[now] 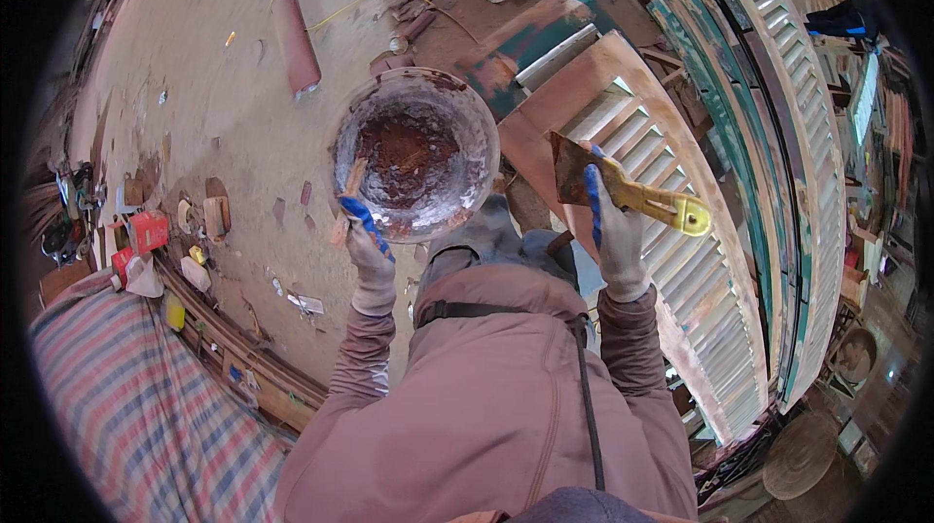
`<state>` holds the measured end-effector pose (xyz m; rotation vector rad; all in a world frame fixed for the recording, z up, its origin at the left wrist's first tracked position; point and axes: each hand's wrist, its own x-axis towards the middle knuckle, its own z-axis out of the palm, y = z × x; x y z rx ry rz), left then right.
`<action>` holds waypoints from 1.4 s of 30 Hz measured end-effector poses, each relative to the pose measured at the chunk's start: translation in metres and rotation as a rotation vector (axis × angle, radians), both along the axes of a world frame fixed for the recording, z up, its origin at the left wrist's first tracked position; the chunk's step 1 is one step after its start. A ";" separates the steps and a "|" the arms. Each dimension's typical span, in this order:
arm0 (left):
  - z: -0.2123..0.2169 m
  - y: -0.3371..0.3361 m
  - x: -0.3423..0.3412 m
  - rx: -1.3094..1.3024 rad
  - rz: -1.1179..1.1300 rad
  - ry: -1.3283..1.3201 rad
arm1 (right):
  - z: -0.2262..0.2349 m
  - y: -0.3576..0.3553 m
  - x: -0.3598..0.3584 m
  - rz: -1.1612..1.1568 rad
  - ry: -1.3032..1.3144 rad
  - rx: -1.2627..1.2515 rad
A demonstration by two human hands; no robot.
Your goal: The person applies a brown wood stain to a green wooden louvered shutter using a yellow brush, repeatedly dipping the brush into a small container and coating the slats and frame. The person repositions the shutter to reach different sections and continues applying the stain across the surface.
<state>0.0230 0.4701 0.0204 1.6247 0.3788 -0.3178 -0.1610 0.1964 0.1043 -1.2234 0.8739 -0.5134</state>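
My left hand (368, 246), in a grey and blue work glove, is closed on a narrow wooden stick (356, 178) at the left rim of a round basin (486, 144). Whether the fingers also grip the rim is hard to tell. Whitish residue coats the basin's inside, and reddish-brown paste or powder (407, 155) lies in its bottom. My right hand (618, 236), gloved the same way, grips a putty knife with a wide, stained blade (574, 171) and a yellow handle (671, 209). The knife is held over a louvred wooden shutter.
The louvred shutter (725, 324) leans close at my right, with green-edged frames (725, 105) stacked beyond it. A reddish cylinder (295, 41) and yellow cord (355, 0) lie on the floor ahead. At the left are a red box (148, 230) and a striped cloth (146, 377).
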 end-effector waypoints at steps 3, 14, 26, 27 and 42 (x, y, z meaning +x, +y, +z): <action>-0.058 0.043 0.006 0.170 -0.050 -0.122 | -0.015 0.001 0.011 0.076 0.034 -0.075; -0.043 0.027 0.003 0.125 0.157 -0.054 | -0.059 -0.008 0.049 0.518 0.516 -1.419; -0.058 0.030 0.008 0.136 -0.040 -0.162 | -0.055 -0.032 0.033 0.420 0.502 -1.340; -0.049 0.032 0.008 0.160 -0.077 -0.168 | -0.057 -0.032 0.035 0.447 0.507 -1.361; -0.051 0.047 0.015 0.225 -0.280 -0.425 | -0.074 -0.009 0.042 0.491 0.599 -1.465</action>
